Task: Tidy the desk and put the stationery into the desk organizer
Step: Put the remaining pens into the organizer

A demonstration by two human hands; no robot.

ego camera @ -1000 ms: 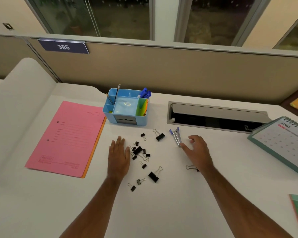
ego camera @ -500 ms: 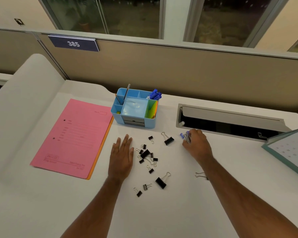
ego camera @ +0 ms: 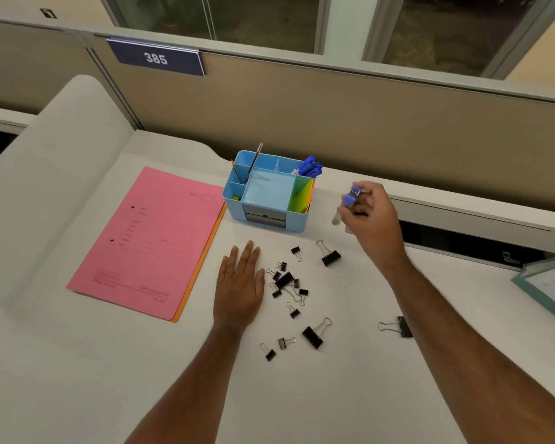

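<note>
R hand (ego camera: 370, 216) is hovering above the worktop (ego camera: 334, 395), just right of the organizer (ego camera: 268, 190), fingers curled & gripping a bunch of pens (ego camera: 346, 201) w/ blue caps; pens are blurred, caps pointing up-far, tips slanting down-left. L hand (ego camera: 239, 283) is lying flat on the worktop, palm down, fingers straight & close together, holding nothing, just left of the clips (ego camera: 287, 282).

Organizer is sitting at the far centre of the worktop: 2 pencils (ego camera: 253, 163) are standing in its far-left compartment, more blue-capped pens are poking out of the far-right one, coloured notes (ego camera: 302, 195) are filling the right slot, big middle tray is looking bare.

Clips are lying scattered near of the organizer: a small cluster by the L hand, one larger clip further right-far, a few more nearer, incl. one big one, & a single clip (ego camera: 396, 326) well apart on the right, beside the R forearm.

Pink folder (ego camera: 148, 238) is lying flat on the left, an orange edge showing under its right side. Calendar (ego camera: 548, 286) is sitting at the right edge, partly cut off. Cable slot (ego camera: 462, 232) is lying open behind the R hand.
</note>
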